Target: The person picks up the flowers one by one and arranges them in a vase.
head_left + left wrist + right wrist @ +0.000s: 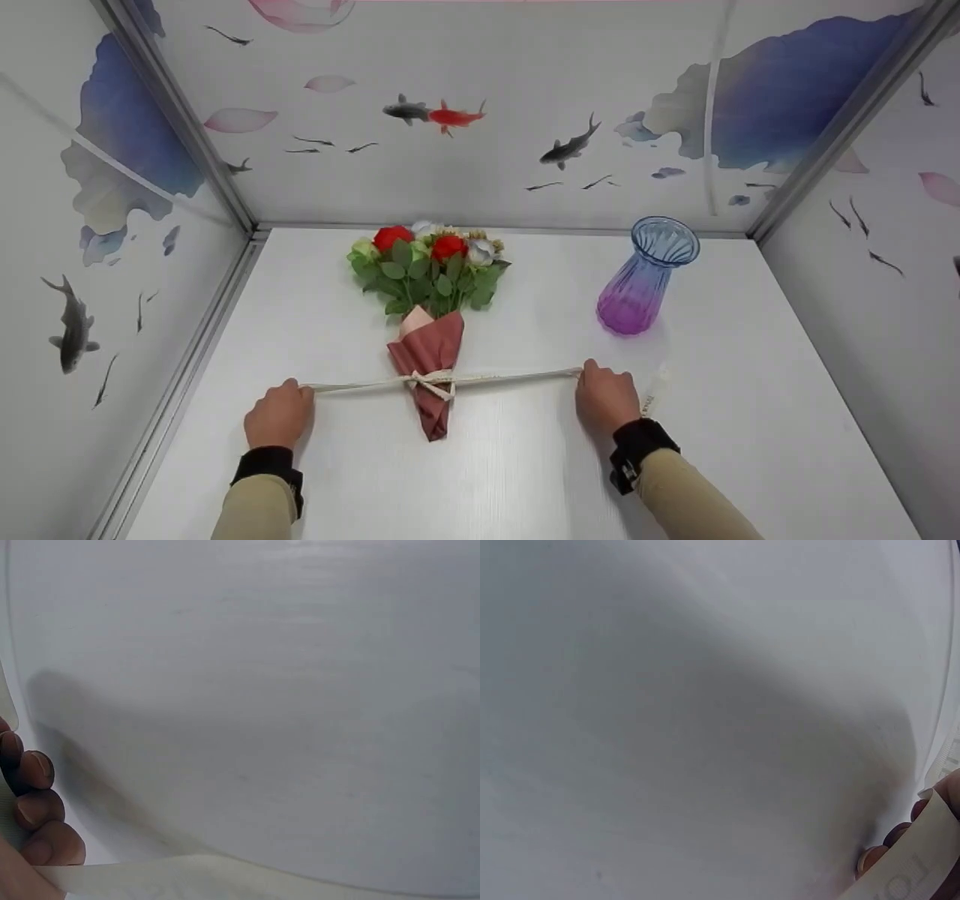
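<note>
Tan sleeves [697,491] nearest cam. L hand [277,416] & R hand [607,397] pinch ribbon [913,862], taut either side of bouquet [431,337]; room betw. it & each hand. Blooms [450,247] nr bench's [517,465] back edge, vase [645,281] R. Ribbon's R tail blurry, prob. loose.

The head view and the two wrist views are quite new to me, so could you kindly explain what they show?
There is no machine here, only a person's two bare hands. The wide picture is taken from the head, looking forward and down. The two close ones are taken from each wrist, so they show mostly the white tabletop, with some fingers at the edge. On it lies a bouquet in dusky red wrapping, with a pale ribbon tied around it. The left hand and the right hand each grip the ribbon, which stretches out to both sides. Beyond the right hand stands a blue and purple vase.
</note>
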Demonstrator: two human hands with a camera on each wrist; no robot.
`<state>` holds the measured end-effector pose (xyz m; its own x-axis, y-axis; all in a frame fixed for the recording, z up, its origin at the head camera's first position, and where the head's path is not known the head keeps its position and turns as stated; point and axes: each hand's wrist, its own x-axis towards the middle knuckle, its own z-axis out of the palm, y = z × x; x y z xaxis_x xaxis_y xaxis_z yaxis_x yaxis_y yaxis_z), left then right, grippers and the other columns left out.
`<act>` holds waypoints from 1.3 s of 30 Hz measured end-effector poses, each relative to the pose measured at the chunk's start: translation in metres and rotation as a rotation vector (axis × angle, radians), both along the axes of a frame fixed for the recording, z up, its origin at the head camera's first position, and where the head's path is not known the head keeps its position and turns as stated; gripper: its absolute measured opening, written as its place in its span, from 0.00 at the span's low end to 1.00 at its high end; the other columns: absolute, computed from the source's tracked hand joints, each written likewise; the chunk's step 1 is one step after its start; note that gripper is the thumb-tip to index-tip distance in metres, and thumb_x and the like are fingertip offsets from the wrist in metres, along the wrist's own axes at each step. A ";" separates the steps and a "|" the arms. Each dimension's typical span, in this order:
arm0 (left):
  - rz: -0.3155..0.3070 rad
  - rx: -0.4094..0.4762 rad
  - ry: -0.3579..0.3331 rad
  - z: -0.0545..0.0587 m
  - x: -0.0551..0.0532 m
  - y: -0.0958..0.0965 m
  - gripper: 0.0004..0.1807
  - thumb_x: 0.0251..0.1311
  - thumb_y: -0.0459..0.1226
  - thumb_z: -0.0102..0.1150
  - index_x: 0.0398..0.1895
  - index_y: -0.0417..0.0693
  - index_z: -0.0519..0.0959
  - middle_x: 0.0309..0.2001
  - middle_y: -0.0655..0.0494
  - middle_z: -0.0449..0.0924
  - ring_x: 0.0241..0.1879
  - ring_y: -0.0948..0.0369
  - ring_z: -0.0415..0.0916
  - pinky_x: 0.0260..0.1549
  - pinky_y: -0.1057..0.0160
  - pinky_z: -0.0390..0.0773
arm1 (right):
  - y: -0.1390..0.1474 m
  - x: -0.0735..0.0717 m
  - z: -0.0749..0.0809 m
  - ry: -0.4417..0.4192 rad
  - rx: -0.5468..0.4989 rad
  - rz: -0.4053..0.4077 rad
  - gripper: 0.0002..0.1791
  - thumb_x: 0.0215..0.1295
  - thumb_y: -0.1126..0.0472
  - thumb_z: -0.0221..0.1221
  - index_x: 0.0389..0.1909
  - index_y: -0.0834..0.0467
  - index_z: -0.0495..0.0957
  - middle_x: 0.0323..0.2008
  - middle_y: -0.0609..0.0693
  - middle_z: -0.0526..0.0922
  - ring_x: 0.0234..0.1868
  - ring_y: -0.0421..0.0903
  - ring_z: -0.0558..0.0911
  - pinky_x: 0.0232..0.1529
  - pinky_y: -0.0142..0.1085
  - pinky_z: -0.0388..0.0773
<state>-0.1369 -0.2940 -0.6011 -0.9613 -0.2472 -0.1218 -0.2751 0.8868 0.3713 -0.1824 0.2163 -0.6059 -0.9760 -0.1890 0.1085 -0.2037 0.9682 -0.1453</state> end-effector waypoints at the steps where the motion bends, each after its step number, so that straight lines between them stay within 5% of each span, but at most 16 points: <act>1: 0.008 -0.001 -0.004 0.000 0.000 0.000 0.19 0.74 0.41 0.42 0.33 0.34 0.76 0.24 0.42 0.78 0.21 0.50 0.75 0.22 0.45 0.78 | 0.000 0.000 0.000 -0.002 0.003 0.003 0.11 0.74 0.65 0.50 0.28 0.63 0.68 0.18 0.59 0.76 0.25 0.65 0.82 0.33 0.60 0.77; 7: 0.027 -0.011 -0.007 0.001 0.001 0.001 0.18 0.74 0.40 0.43 0.36 0.32 0.76 0.23 0.42 0.77 0.22 0.49 0.76 0.22 0.45 0.78 | 0.000 0.000 0.000 -0.014 -0.019 -0.001 0.12 0.74 0.65 0.49 0.28 0.63 0.67 0.19 0.59 0.76 0.26 0.65 0.82 0.33 0.60 0.76; 11: -0.002 -0.043 0.055 0.002 0.001 0.002 0.16 0.70 0.38 0.46 0.34 0.32 0.76 0.22 0.42 0.76 0.22 0.48 0.75 0.23 0.45 0.77 | 0.000 -0.001 0.000 -0.036 -0.061 -0.020 0.13 0.74 0.64 0.49 0.27 0.62 0.68 0.18 0.60 0.76 0.26 0.66 0.82 0.36 0.61 0.75; 19: -0.058 -0.119 0.188 0.006 -0.006 0.014 0.21 0.66 0.39 0.53 0.55 0.30 0.75 0.52 0.30 0.75 0.52 0.32 0.70 0.49 0.33 0.70 | 0.000 -0.002 0.004 -0.083 -0.147 -0.079 0.12 0.73 0.61 0.52 0.28 0.60 0.69 0.19 0.57 0.76 0.26 0.67 0.80 0.38 0.61 0.74; 23: -0.132 -0.109 0.220 0.009 -0.015 0.028 0.22 0.64 0.37 0.56 0.59 0.36 0.77 0.56 0.34 0.75 0.57 0.33 0.67 0.52 0.34 0.67 | -0.002 -0.004 0.005 -0.052 -0.149 -0.063 0.09 0.69 0.61 0.54 0.30 0.61 0.69 0.22 0.57 0.76 0.27 0.65 0.80 0.37 0.60 0.74; 27: -0.206 -0.089 0.208 0.011 -0.023 0.041 0.20 0.64 0.37 0.56 0.58 0.41 0.79 0.57 0.39 0.76 0.60 0.35 0.66 0.55 0.34 0.64 | -0.007 -0.005 0.007 -0.015 -0.154 -0.033 0.07 0.67 0.62 0.55 0.37 0.63 0.73 0.31 0.59 0.77 0.36 0.64 0.79 0.40 0.60 0.75; 31: -0.283 -0.073 0.194 0.015 -0.026 0.054 0.19 0.65 0.39 0.57 0.57 0.45 0.79 0.57 0.42 0.76 0.61 0.38 0.66 0.58 0.34 0.62 | -0.014 -0.006 0.010 0.005 -0.164 0.018 0.16 0.66 0.63 0.56 0.53 0.63 0.77 0.44 0.60 0.78 0.46 0.62 0.77 0.48 0.59 0.74; 39: -0.439 -0.057 0.230 0.018 -0.031 0.079 0.17 0.64 0.40 0.61 0.55 0.47 0.79 0.55 0.47 0.78 0.59 0.43 0.71 0.57 0.36 0.64 | -0.038 -0.002 0.015 0.012 -0.176 0.286 0.30 0.69 0.61 0.64 0.70 0.59 0.70 0.60 0.60 0.76 0.61 0.63 0.75 0.57 0.61 0.72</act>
<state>-0.1676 -0.2149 -0.5828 -0.9765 0.1867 0.1075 0.2120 0.9213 0.3259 -0.1840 0.1778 -0.5914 -0.8845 -0.4323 0.1754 -0.4663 0.8319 -0.3009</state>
